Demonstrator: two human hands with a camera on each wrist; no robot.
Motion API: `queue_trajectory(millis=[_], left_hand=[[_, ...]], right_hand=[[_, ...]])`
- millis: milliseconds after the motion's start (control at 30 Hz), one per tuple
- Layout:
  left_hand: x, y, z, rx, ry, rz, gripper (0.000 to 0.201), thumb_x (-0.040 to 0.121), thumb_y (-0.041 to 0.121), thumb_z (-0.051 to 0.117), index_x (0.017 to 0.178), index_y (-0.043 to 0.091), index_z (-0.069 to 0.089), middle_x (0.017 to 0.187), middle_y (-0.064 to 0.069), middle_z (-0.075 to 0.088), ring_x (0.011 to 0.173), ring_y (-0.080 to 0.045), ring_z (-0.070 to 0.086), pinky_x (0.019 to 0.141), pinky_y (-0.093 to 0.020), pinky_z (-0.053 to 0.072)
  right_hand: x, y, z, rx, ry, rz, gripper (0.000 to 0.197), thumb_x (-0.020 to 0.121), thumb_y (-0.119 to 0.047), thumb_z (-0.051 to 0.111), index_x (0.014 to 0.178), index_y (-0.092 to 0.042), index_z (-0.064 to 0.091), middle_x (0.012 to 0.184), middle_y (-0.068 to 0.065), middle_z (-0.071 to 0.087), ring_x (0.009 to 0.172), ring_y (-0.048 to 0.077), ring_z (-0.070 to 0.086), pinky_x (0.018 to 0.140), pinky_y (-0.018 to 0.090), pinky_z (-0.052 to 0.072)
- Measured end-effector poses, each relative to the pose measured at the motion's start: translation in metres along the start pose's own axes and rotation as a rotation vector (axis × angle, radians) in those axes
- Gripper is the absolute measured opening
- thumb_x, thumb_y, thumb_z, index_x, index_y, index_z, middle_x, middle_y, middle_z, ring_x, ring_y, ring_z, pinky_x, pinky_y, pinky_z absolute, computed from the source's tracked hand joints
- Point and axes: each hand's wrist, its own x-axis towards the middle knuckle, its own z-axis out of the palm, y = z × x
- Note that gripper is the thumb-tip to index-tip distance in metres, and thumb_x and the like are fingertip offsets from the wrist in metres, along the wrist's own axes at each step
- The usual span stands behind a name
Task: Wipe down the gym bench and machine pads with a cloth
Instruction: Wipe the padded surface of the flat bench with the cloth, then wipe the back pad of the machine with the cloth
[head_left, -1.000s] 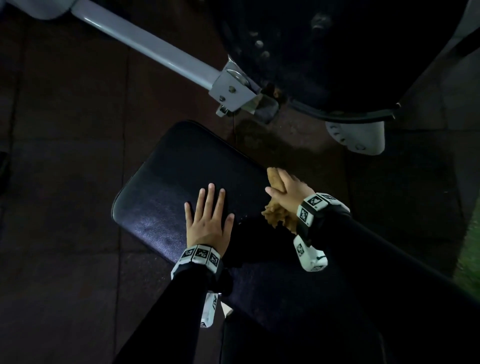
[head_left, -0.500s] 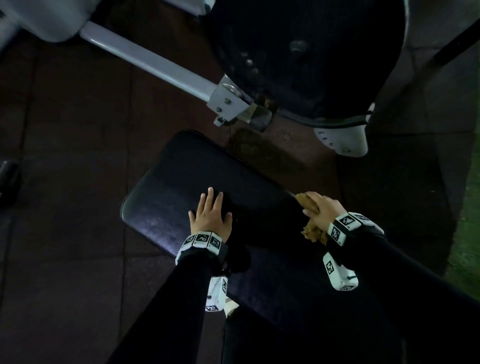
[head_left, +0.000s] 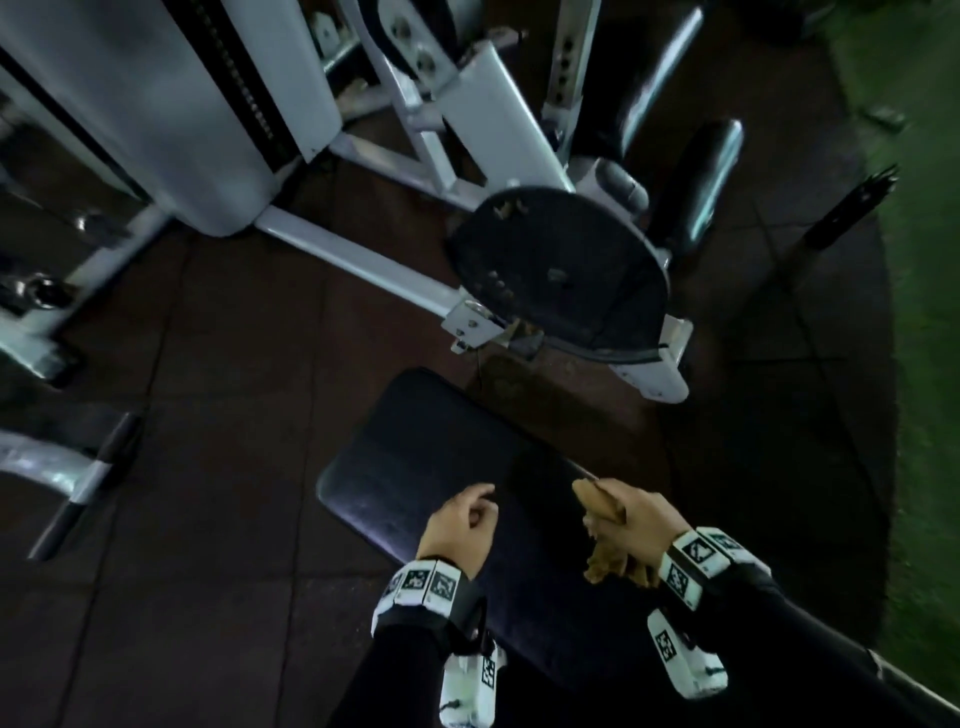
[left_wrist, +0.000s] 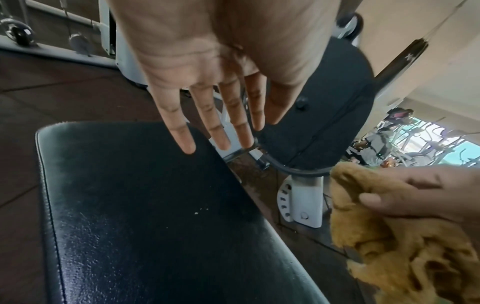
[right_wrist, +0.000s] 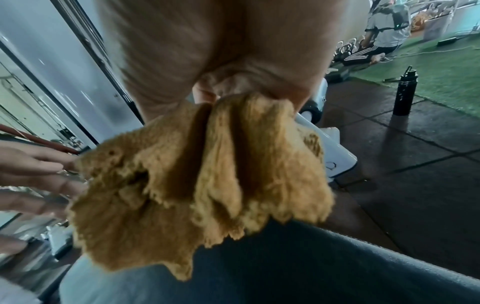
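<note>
Gripping a bunched tan cloth (head_left: 605, 540), the right hand (head_left: 631, 522) has its fingers curled round the fabric; thumb and fingertips pinch one end, and the loose folds hang down below the wrist. From the right wrist view the cloth (right_wrist: 205, 181) spills out under the palm and its lower edge reaches the black bench pad (right_wrist: 311, 267); whether it touches the pad cannot be told.

Just left of that grip, the left hand (head_left: 457, 525) is over the bench pad (head_left: 415, 467), holding nothing. Left wrist view shows its fingers (left_wrist: 179, 127) straight and slightly spread, hovering above the pad's far end rather than pressing it. Head view reads them as loosely bent; motion blur there.

Bench pad: dark vinyl, grained, a few pale specks on the surface (left_wrist: 197, 212) between the two hands. The cloth sits at the pad's right edge.

Beyond the grip, past the bench's far end: a round black machine pad (head_left: 561, 275) on a white frame (head_left: 363, 260). To the right of the grip, well apart, a black bottle (right_wrist: 405, 92) stands on the dark floor tiles near green turf (right_wrist: 446, 67). Another person (right_wrist: 384, 26) is on the turf farther off.
</note>
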Motion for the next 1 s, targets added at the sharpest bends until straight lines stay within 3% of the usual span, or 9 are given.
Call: queue_trajectory(millis=[67,200,333,433,500,733,833,1000], left_hand=[[-0.021,0.010,-0.010,-0.009,0.022,0.034,0.027,0.093,0.029,0.054,0.119,0.033,0.062,0.107,0.012,0.066,0.090,0.000,0.060,0.072,0.000,0.037],[-0.057,0.031,-0.029,-0.009,0.020,0.084,0.029,0.091,0.027,0.058,0.119,0.031,0.061,0.101,0.015,0.065,0.089,0.002,0.061,0.076,-0.003,0.041],[-0.087,0.047,-0.043,-0.012,0.020,0.111,0.029,0.088,0.028,0.061,0.117,0.031,0.061,0.095,0.017,0.063,0.087,-0.001,0.062,0.082,-0.015,0.049],[-0.109,0.054,-0.049,-0.015,0.003,0.122,0.029,0.086,0.029,0.064,0.114,0.031,0.062,0.093,0.019,0.063,0.085,0.002,0.061,0.080,-0.012,0.049],[-0.125,0.060,-0.052,-0.026,-0.007,0.132,0.027,0.084,0.028,0.066,0.111,0.033,0.062,0.094,0.019,0.063,0.086,0.002,0.062,0.082,-0.017,0.051],[-0.167,0.076,-0.068,0.013,0.042,0.145,0.026,0.086,0.028,0.065,0.111,0.035,0.062,0.096,0.020,0.062,0.087,0.006,0.058,0.074,-0.009,0.046],[-0.182,0.081,-0.075,0.013,0.098,0.142,0.027,0.086,0.028,0.065,0.112,0.033,0.062,0.098,0.020,0.061,0.089,0.005,0.058,0.077,-0.015,0.049],[-0.200,0.083,-0.080,-0.048,0.149,0.114,0.031,0.084,0.024,0.068,0.114,0.028,0.064,0.102,0.014,0.064,0.089,0.000,0.058,0.083,-0.026,0.052]], right_hand=[[-0.022,-0.013,-0.007,0.065,0.017,-0.035,0.044,0.081,-0.040,0.067,0.123,-0.031,0.053,0.102,-0.010,0.066,0.096,0.009,0.062,0.090,0.027,0.048],[-0.062,-0.036,-0.019,0.133,0.039,-0.112,0.044,0.080,-0.033,0.072,0.120,-0.025,0.056,0.097,-0.010,0.068,0.093,0.004,0.062,0.089,0.025,0.047],[-0.094,-0.053,-0.031,0.197,0.032,-0.138,0.041,0.078,-0.033,0.073,0.116,-0.030,0.057,0.093,-0.012,0.069,0.091,-0.002,0.062,0.087,0.020,0.047],[-0.118,-0.060,-0.040,0.209,0.018,-0.149,0.041,0.076,-0.034,0.075,0.113,-0.036,0.056,0.092,-0.016,0.067,0.089,-0.008,0.059,0.077,0.007,0.042],[-0.133,-0.065,-0.045,0.225,0.016,-0.164,0.043,0.076,-0.032,0.075,0.113,-0.038,0.055,0.092,-0.017,0.066,0.088,-0.010,0.059,0.076,0.005,0.041],[-0.171,-0.079,-0.057,0.241,-0.056,-0.304,0.053,0.076,-0.030,0.076,0.119,-0.051,0.052,0.107,-0.029,0.063,0.101,-0.014,0.056,0.091,0.008,0.040],[-0.173,-0.086,-0.062,0.174,-0.097,-0.339,0.051,0.074,-0.034,0.076,0.112,-0.059,0.051,0.107,-0.029,0.063,0.100,-0.014,0.056,0.092,0.012,0.042],[-0.169,-0.105,-0.069,0.051,-0.164,-0.417,0.048,0.073,-0.043,0.072,0.101,-0.071,0.046,0.098,-0.035,0.062,0.092,-0.015,0.058,0.083,0.009,0.042]])
